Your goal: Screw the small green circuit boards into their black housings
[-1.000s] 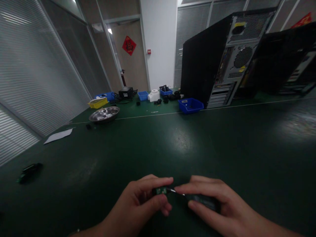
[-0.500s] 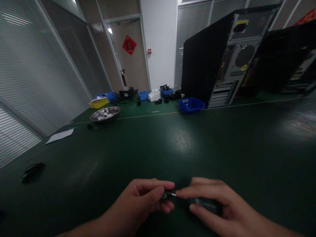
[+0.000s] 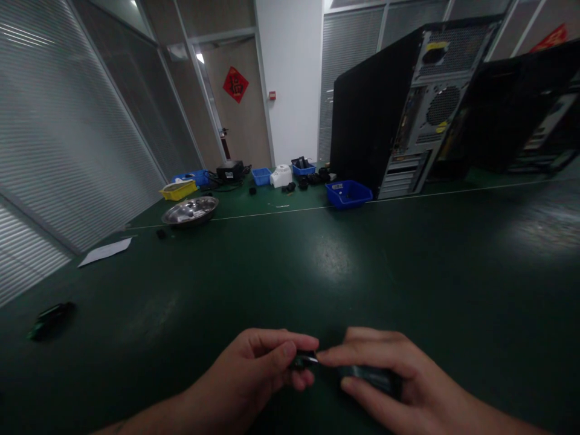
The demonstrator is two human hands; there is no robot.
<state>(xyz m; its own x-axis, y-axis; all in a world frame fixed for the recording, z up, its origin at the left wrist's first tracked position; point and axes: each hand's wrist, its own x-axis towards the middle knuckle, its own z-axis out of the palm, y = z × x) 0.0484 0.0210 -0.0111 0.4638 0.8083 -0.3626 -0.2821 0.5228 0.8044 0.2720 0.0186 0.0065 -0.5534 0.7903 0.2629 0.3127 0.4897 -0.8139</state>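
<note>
My left hand point(image 3: 260, 365) pinches a small dark green-and-black part point(image 3: 299, 362) between thumb and fingers, low in the middle of the head view. From the right, my right hand point(image 3: 399, 359) grips a tool with a dark handle point(image 3: 374, 379). Its index finger stretches along towards a short shiny metal tip point(image 3: 313, 360), which meets the part or lies against it. Blur and the fingers hide the exact kind of both part and tool. Both hands are just above the green tabletop point(image 3: 254, 284).
A dark green object point(image 3: 51, 320) and a sheet of paper point(image 3: 105, 252) lie at left. Farther back are a metal bowl point(image 3: 190, 211), a yellow tray point(image 3: 178, 190), a blue bin point(image 3: 348, 194) and a white device point(image 3: 281, 176). A black computer tower point(image 3: 371, 115) stands right.
The view has shifted slightly. My right index fingertip appears closer to the part, and less of the metal tip shows. Both hands keep their grips.
</note>
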